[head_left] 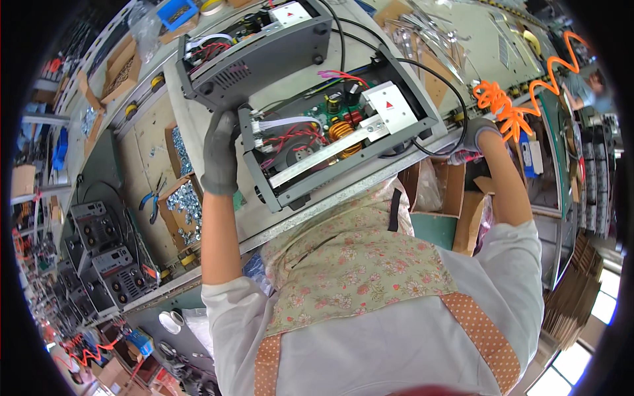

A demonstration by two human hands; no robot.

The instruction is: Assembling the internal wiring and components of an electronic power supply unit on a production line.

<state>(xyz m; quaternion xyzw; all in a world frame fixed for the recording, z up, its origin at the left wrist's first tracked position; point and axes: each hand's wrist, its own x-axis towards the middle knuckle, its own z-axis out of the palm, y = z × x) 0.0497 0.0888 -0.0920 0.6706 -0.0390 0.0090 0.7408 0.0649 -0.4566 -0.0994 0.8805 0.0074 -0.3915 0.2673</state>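
An open grey metal device housing (317,188) lies on a light board in front of me. Inside it are a green circuit board (317,105), copper-wound coils (345,135), red and white wires and a silver metal bracket (396,112). My left hand (221,155), in a grey glove, is closed at the housing's left end, its fingertips partly hidden by the corner. To the right of the housing, my gloved right hand (481,134) is closed by the bench edge. A pinkish object (465,157) shows just below it, too small to name.
A second open housing (264,63) stands behind the first, black cables (456,82) looping off to the right. Boxes of screws (185,208) and blue-handled pliers (153,199) lie left. An orange coiled air hose (498,105) hangs right; finished units (119,267) sit at far left.
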